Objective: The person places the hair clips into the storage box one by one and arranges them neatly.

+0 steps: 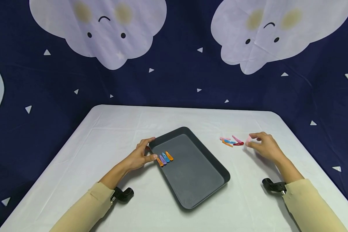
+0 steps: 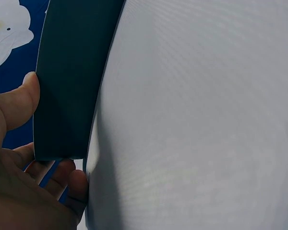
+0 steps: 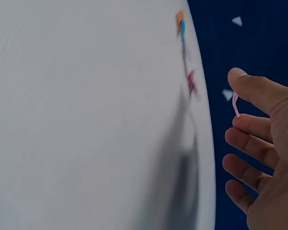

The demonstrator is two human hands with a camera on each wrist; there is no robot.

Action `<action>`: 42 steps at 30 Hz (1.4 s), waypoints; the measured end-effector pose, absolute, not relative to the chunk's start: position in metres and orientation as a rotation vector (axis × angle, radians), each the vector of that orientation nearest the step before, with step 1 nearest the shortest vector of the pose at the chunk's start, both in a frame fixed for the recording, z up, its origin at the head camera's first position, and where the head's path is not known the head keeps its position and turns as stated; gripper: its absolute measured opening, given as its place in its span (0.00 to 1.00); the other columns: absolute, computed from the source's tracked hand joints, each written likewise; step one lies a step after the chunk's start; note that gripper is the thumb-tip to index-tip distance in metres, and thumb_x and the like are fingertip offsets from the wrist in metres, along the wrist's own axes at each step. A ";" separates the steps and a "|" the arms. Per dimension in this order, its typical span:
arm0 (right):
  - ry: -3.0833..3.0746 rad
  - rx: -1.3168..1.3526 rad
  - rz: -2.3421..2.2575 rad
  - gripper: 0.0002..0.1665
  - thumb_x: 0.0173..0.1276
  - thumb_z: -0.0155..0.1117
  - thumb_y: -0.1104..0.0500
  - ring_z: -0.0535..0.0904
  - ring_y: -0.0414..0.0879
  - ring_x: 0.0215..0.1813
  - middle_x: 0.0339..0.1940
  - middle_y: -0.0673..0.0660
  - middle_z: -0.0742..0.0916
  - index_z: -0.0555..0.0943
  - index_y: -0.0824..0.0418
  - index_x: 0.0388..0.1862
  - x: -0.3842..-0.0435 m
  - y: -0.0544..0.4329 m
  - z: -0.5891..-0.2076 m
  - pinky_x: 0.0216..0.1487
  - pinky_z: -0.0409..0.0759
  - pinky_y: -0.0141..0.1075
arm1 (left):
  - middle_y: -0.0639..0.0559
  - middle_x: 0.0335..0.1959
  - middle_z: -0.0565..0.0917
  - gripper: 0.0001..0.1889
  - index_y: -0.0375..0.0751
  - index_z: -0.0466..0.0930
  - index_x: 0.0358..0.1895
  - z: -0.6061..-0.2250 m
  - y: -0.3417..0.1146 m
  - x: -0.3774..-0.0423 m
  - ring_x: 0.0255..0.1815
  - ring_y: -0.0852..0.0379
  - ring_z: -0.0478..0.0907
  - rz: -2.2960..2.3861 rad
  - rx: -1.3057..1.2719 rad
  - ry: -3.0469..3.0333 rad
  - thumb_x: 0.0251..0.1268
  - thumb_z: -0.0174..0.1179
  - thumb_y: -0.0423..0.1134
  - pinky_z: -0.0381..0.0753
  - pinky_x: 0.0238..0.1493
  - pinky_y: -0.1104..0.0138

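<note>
A dark grey baking tray (image 1: 197, 170) stands at a slant on the table. Four small snap hair clips, two orange, one purple and one blue (image 1: 166, 157), lie side by side near its left wall. My left hand (image 1: 140, 154) grips the tray's left corner; in the left wrist view the thumb (image 2: 31, 91) presses on the rim and the fingers curl round the corner. My right hand (image 1: 264, 145) pinches a light pink hair clip (image 3: 235, 104) between thumb and forefinger, above the table. Left of it lies a loose pile of pink, blue, orange and red hair clips (image 1: 229, 141).
A white cloth covers the table (image 1: 127, 129). Behind it hangs a dark blue curtain (image 1: 174, 80) printed with clouds and triangles. A black wrist camera mount (image 1: 123, 195) juts from the left sleeve, another (image 1: 272, 186) from the right, both low over the cloth.
</note>
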State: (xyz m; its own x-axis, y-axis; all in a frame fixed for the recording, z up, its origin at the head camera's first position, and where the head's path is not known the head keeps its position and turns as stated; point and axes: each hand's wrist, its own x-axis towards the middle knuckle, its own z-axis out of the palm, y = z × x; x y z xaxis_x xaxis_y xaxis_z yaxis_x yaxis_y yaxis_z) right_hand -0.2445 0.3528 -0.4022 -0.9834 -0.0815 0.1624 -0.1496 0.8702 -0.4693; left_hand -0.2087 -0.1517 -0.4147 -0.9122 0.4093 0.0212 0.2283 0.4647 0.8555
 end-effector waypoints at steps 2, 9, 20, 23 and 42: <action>-2.881 0.219 0.745 0.33 0.62 0.65 0.46 0.72 0.65 0.55 0.55 0.70 0.79 0.76 0.68 0.57 -0.245 0.346 -0.395 0.50 0.68 0.56 | 0.39 0.69 0.57 0.39 0.40 0.49 0.74 -0.415 -0.152 -0.209 0.60 0.43 0.59 1.435 0.559 2.523 0.64 0.60 0.39 0.63 0.58 0.48; -2.824 0.328 0.775 0.31 0.60 0.68 0.48 0.71 0.61 0.53 0.54 0.67 0.80 0.77 0.66 0.56 -0.244 0.315 -0.370 0.47 0.67 0.51 | 0.37 0.68 0.58 0.39 0.39 0.50 0.73 -0.415 -0.152 -0.207 0.59 0.42 0.62 1.417 0.575 2.569 0.63 0.61 0.40 0.62 0.59 0.47; -2.802 0.490 0.849 0.31 0.58 0.70 0.49 0.69 0.57 0.56 0.55 0.61 0.80 0.77 0.61 0.58 -0.244 0.269 -0.348 0.51 0.64 0.50 | 0.39 0.69 0.57 0.39 0.41 0.50 0.74 -0.414 -0.152 -0.208 0.59 0.43 0.61 1.414 0.561 2.554 0.63 0.61 0.39 0.64 0.57 0.48; -2.789 0.535 0.860 0.32 0.57 0.70 0.48 0.69 0.56 0.55 0.54 0.59 0.80 0.77 0.60 0.58 -0.243 0.257 -0.347 0.48 0.64 0.46 | 0.39 0.69 0.57 0.39 0.41 0.50 0.74 -0.414 -0.152 -0.208 0.59 0.43 0.60 1.415 0.565 2.554 0.63 0.61 0.40 0.64 0.56 0.49; -2.717 0.843 0.899 0.30 0.54 0.74 0.53 0.69 0.52 0.55 0.53 0.56 0.81 0.79 0.60 0.56 -0.244 0.195 -0.342 0.57 0.66 0.50 | 0.39 0.69 0.57 0.39 0.42 0.49 0.74 -0.413 -0.152 -0.207 0.60 0.43 0.60 1.409 0.548 2.549 0.63 0.61 0.40 0.64 0.57 0.48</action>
